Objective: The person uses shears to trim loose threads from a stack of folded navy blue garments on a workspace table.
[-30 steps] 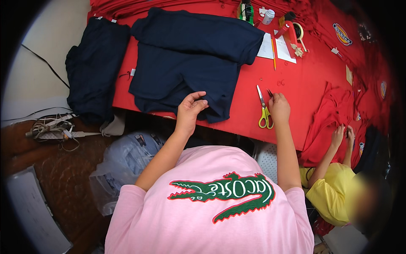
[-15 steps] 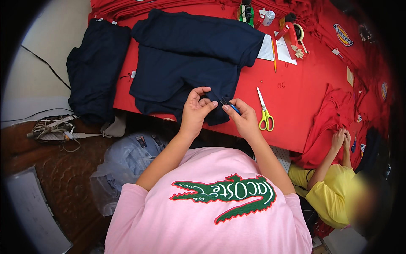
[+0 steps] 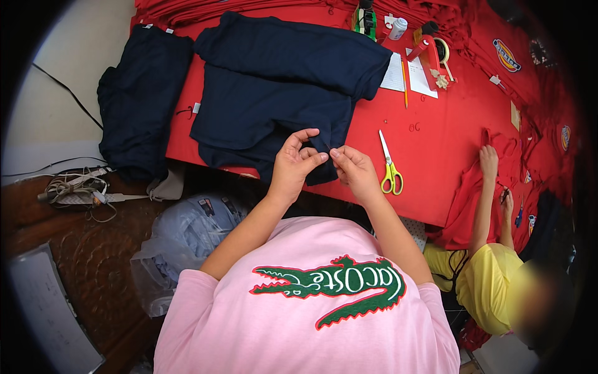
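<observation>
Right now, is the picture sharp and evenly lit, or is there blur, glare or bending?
Head view: even, soft light, no glare; the hands on the navy garment and the scissors are sharp; the red table edge bends toward the dark round rim; a blurred patch lies at the lower right.

We are seeing even, bright, soft light falling on the red cloth-covered table (image 3: 448, 143), with no glare and only faint shadows under the folded navy garment (image 3: 280, 93). The fisheye lens is bending straight edges toward the rim, and a black vignette is closing off all four corners. The centre is staying sharp; the lower right area beside the yellow-shirted person (image 3: 492, 293) is looking blurred.
</observation>
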`<state>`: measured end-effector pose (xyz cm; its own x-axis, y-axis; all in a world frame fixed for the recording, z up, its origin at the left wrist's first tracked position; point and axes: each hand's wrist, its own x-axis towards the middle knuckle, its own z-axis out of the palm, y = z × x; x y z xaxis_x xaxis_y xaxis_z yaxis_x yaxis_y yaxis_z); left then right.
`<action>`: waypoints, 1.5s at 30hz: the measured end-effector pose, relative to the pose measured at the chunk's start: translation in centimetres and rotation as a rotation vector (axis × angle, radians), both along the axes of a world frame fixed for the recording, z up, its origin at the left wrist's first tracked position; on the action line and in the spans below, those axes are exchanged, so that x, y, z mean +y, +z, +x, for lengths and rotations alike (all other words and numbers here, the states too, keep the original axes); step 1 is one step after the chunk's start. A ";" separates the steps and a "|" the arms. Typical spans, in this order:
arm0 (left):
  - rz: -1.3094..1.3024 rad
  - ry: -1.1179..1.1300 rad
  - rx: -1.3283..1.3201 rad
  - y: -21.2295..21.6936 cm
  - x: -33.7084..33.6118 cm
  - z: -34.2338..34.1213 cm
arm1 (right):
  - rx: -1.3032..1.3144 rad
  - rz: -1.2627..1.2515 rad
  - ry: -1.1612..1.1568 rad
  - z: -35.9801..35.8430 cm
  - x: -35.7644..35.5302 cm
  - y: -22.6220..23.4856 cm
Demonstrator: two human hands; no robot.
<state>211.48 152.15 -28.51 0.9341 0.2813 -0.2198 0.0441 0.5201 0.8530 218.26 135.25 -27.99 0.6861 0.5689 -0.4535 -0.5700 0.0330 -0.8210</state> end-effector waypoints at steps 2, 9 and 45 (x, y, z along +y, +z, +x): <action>0.003 -0.012 0.003 0.0 -0.1 0.0 | 0.017 0.020 0.001 -0.1 -0.3 -0.3; -0.014 -0.042 -0.004 0.3 -0.5 0.2 | -0.032 0.038 0.049 0.0 -1.5 -0.7; -0.037 0.088 0.105 0.6 1.8 0.3 | -0.134 0.049 0.313 0.6 -2.4 6.8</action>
